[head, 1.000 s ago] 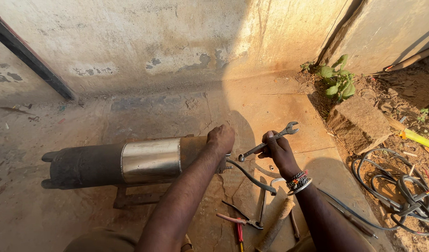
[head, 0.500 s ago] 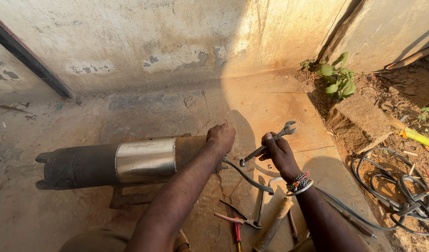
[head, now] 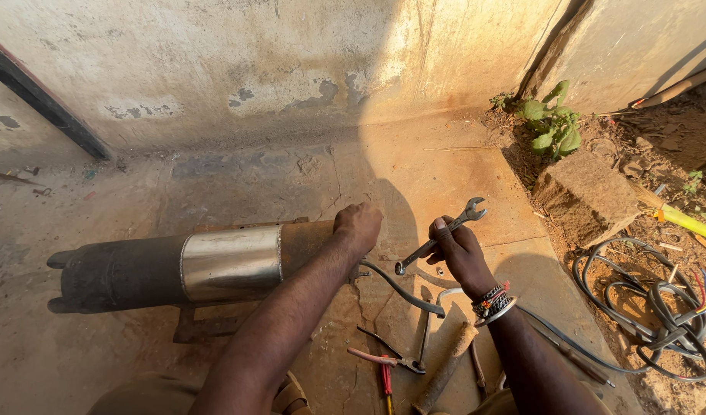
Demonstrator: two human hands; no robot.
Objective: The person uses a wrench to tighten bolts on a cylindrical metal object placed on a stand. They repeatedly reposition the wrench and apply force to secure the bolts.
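Steel combination wrench [head: 439,237], stiff and probably light, is clenched mid-shank in the right hand [head: 459,252], jaw end past the fingertips. Left hand [head: 358,227] grips the end of the heavy-looking cylindrical pump motor [head: 192,265]; pliers [head: 385,357] lie nearer the wrists.
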